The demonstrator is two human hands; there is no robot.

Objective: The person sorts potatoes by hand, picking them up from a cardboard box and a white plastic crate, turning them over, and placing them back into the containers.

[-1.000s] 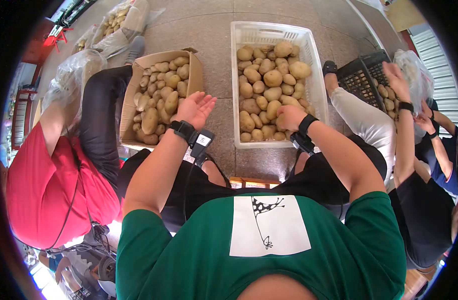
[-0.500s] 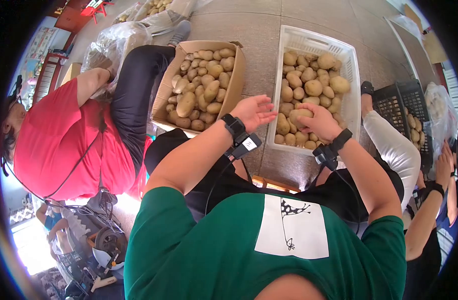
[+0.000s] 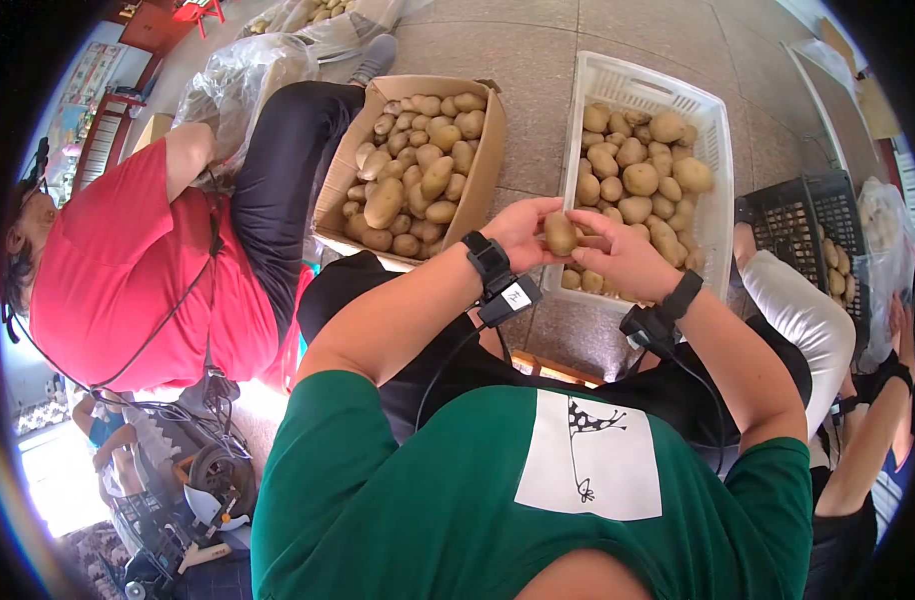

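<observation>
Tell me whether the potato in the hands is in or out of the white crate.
Out. The potato is held between the left hand and right hand, lifted above the white crate at its near edge.

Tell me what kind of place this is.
Likely a produce sorting area, on a tiled floor: a cardboard box and a white crate full of potatoes, people seated around, both hands on one potato.

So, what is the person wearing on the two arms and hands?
Both hands are bare. The left hand has a black wristband carrying a small black box with a white label; a thin black cable hangs from it. The right hand has a similar black band with a black box and cable. The short sleeves are green.
</observation>
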